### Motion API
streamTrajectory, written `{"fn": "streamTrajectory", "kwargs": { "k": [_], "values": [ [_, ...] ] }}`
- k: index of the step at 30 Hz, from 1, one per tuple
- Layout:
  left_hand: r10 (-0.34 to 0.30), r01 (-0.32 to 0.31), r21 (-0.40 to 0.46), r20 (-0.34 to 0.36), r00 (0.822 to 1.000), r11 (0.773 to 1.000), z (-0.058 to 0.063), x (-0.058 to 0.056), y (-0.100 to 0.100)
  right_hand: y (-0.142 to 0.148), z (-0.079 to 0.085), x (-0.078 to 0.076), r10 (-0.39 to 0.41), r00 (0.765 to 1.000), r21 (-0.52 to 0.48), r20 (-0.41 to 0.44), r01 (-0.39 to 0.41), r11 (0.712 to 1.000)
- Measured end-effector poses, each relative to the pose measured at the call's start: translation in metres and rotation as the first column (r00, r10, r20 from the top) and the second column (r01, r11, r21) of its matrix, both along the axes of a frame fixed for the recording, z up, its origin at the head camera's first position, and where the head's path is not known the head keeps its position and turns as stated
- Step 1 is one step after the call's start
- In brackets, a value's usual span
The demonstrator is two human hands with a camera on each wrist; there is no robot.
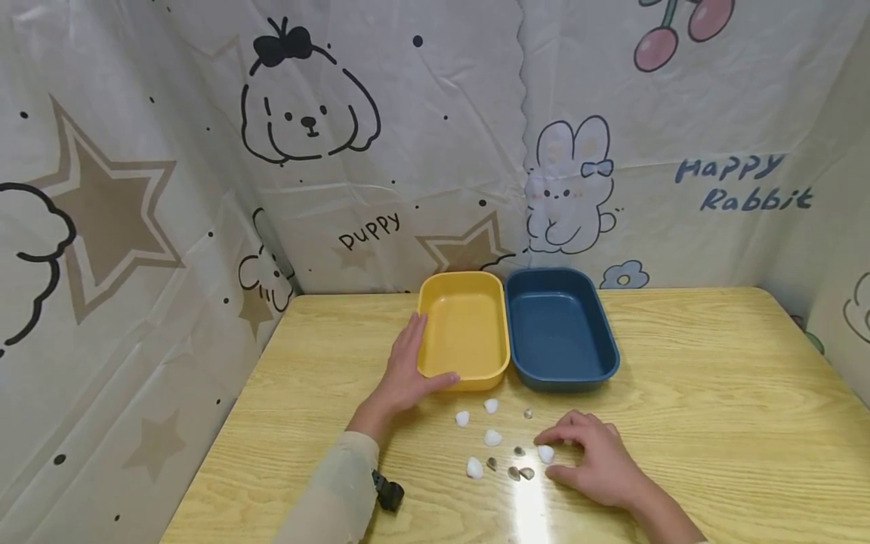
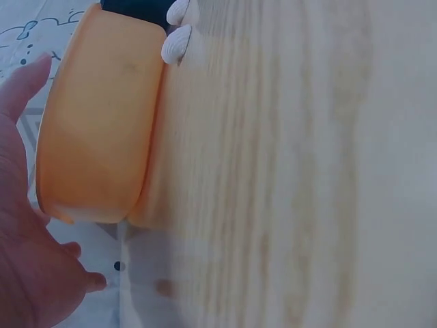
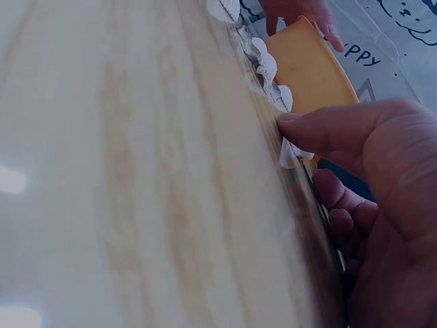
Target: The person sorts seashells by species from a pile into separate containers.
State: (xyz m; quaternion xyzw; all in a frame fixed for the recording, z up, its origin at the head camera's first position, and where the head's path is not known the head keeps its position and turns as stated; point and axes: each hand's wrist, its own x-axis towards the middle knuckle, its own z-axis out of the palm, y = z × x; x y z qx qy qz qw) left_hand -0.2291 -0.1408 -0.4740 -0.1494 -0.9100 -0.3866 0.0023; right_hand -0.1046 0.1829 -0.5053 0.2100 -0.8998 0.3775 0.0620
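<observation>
My left hand rests against the left side of a yellow plastic tray, fingers straight along its rim and thumb across the front corner. My right hand reaches over the table, thumb and index finger apart on either side of a white seashell; I see no firm pinch. More white shells lie to the left, among them one shell nearest me and another shell behind it. Small brown shells, such as one shell, lie among them. In the right wrist view the white shell shows beyond the thumb.
A dark blue tray stands right beside the yellow one, near the back of the wooden table. A printed curtain hangs behind. A small black device is strapped by the left sleeve.
</observation>
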Motion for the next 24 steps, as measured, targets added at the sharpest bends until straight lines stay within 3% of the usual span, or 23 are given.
{"fn": "streamTrajectory", "kwargs": {
  "k": [12,24],
  "values": [
    [0.003,-0.003,-0.005,0.011,1.000,1.000,0.0003,-0.0030,0.0014,0.0017,0.0012,-0.0037,0.020,0.999,0.023,0.040,-0.021,1.000],
    [0.004,-0.004,-0.001,0.011,1.000,1.000,-0.0040,-0.0032,0.0026,0.0016,-0.0002,-0.0071,-0.027,0.998,0.066,0.050,0.024,0.998]
  ]
}}
